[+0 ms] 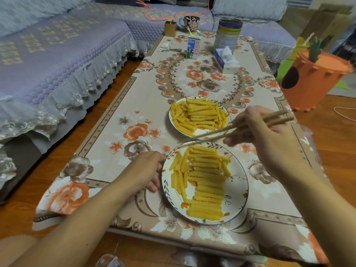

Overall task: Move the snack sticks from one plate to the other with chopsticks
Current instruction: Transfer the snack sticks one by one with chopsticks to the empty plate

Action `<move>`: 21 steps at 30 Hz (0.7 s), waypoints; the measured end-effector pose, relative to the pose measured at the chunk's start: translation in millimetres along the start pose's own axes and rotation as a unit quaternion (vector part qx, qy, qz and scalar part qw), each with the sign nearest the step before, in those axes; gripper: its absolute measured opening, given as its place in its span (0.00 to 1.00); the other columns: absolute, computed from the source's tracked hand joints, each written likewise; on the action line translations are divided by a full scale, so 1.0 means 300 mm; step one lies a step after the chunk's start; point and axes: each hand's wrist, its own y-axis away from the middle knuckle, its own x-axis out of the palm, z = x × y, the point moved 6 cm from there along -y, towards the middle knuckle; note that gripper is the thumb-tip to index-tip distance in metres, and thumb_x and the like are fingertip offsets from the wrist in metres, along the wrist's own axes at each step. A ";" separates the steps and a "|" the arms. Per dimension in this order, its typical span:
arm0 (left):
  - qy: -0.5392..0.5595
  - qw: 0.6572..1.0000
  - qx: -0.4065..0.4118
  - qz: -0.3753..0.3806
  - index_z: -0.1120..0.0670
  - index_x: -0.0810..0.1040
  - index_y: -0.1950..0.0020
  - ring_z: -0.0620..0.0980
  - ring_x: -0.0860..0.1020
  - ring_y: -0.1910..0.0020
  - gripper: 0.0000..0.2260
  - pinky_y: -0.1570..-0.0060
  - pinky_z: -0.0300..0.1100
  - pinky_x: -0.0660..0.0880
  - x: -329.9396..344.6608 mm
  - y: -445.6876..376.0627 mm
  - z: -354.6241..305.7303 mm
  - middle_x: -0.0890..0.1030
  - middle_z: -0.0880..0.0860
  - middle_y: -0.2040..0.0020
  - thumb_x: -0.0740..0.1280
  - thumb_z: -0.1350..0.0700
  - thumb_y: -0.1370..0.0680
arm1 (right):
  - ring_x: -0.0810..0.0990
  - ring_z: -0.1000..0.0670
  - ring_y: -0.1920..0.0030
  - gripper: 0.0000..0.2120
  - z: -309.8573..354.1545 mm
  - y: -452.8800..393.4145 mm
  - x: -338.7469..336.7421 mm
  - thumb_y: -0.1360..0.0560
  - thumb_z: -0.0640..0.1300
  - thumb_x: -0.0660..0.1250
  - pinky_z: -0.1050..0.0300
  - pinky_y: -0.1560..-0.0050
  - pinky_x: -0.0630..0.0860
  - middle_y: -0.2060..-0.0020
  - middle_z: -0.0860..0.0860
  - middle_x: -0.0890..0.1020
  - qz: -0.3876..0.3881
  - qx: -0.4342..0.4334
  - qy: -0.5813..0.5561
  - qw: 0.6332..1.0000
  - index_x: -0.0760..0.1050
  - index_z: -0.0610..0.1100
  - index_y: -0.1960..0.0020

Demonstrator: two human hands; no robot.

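Two white floral plates stand on the table. The far plate [228, 122] carries a loose pile of yellow crinkled snack sticks [200, 114]. The near plate [240, 191] has snack sticks [206, 182] laid mostly in a neat row. My right hand [269, 139] holds a pair of wooden chopsticks [227, 132]; their tips hover over the gap between the plates, near the near plate's far rim, with no stick visibly between them. My left hand [146, 170] rests on the table and touches the left rim of the near plate.
A milk carton [193, 47], tissue box [226, 58], tall tin [228, 34], mug [190, 23] and small gold box [170, 28] stand at the table's far end. A sofa [57, 54] runs along the left. An orange tub [312, 81] sits at the right.
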 end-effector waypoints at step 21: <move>-0.025 1.000 -0.003 0.004 0.51 0.77 0.59 0.53 0.79 0.73 0.13 0.66 0.46 0.77 -0.005 0.019 -0.009 0.77 0.61 0.62 0.59 0.53 0.17 | 0.86 0.44 0.64 0.19 -0.088 -0.068 0.031 0.17 0.53 0.59 0.42 0.58 0.84 0.60 0.38 0.84 -0.072 -0.055 0.089 0.992 0.79 0.38 0.52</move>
